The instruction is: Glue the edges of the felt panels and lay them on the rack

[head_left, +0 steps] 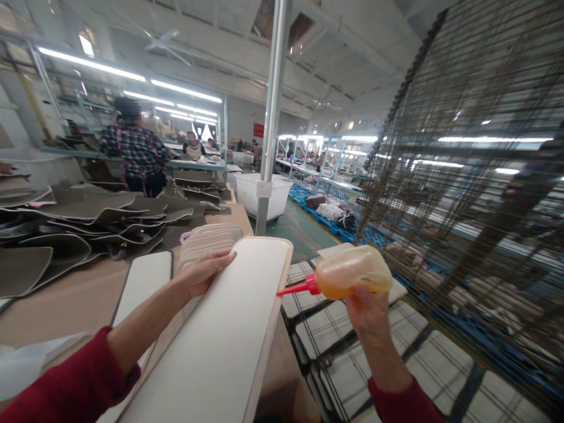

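My left hand (207,271) grips the far left edge of a long white panel (220,329) with rounded corners and a pale beige rim. In my right hand (368,305) is a squeeze bottle (352,271) of amber liquid, tipped on its side. Its red nozzle (299,286) points left, and the tip meets the panel's right rim. Under the panel and my left forearm lies another white panel (147,273) with a dark edge. A stack of beige rounded pieces (211,241) sits just beyond my left hand.
Dark grey-brown sheet pieces (88,217) pile up on the brown table (83,294) at left. A wire rack (335,352) bearing white panels stands low at right, with more wire racking (462,117) above. Ahead are a metal post (268,117), a white bin (277,197) and a person (134,150).
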Available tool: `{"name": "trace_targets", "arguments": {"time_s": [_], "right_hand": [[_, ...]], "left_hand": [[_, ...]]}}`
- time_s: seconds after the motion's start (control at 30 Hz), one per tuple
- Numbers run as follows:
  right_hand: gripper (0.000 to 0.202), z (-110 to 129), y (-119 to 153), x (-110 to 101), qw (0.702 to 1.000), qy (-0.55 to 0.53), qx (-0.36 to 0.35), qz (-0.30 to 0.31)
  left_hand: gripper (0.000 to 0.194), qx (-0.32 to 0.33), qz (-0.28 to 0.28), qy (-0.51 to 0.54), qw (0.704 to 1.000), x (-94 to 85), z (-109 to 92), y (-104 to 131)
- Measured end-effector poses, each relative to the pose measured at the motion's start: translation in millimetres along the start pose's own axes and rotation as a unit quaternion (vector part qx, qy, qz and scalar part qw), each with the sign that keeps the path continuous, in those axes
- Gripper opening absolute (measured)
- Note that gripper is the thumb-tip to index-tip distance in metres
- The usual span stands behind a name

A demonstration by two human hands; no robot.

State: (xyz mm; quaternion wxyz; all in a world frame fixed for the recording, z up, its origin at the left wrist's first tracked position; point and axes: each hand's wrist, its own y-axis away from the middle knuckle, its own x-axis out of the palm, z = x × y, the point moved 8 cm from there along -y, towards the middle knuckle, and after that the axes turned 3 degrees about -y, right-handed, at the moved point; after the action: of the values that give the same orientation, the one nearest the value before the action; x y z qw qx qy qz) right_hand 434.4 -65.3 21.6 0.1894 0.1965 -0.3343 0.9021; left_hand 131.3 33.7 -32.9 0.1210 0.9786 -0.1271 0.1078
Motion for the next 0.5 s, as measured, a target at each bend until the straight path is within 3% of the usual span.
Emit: {"name": "trace_targets", "arguments": {"time_s": [0.5], "right_hand": [[0.038,-2,9,13,0.998,-0.043,0.027,0.028]], "left_hand": [[0.023,-0.002,-0.006,0.013,1.0,-2.0,-6,-11]]}}
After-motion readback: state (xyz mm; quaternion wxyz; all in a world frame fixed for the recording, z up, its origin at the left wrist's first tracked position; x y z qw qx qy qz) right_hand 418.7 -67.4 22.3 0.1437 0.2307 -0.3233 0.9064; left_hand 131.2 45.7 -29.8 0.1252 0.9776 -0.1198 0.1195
